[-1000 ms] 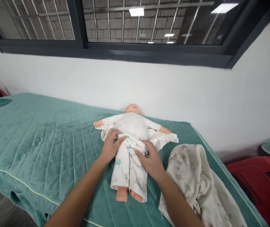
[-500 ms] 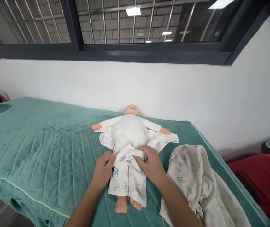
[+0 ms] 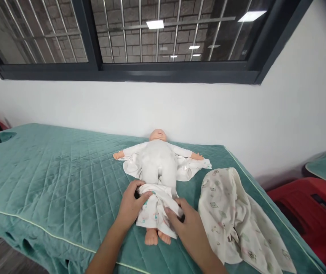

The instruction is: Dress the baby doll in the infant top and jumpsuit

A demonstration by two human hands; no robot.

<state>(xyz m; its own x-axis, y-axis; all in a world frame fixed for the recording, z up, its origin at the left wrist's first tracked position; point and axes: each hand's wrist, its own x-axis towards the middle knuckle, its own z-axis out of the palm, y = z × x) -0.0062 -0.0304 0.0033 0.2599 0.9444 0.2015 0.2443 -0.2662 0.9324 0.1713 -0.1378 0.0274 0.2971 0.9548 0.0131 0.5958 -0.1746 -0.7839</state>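
Note:
A baby doll lies on its back on the green quilted table, head toward the wall, arms spread. An opened white garment lies under its torso. Printed white trousers are bunched low on its legs, leaving the thighs bare; the feet stick out below. My left hand pinches the trousers' waistband on the left side, fingers closed. My right hand grips the waistband on the right side, fingers curled round the cloth.
A crumpled printed blanket lies on the table to the right of the doll. A red seat stands past the table's right end. The white wall and a barred window lie behind. The table's front edge runs near my forearms.
Both hands have slid the trousers down from the doll's waist toward its feet. The torso and thighs now show bare white. The camera has tipped a little.

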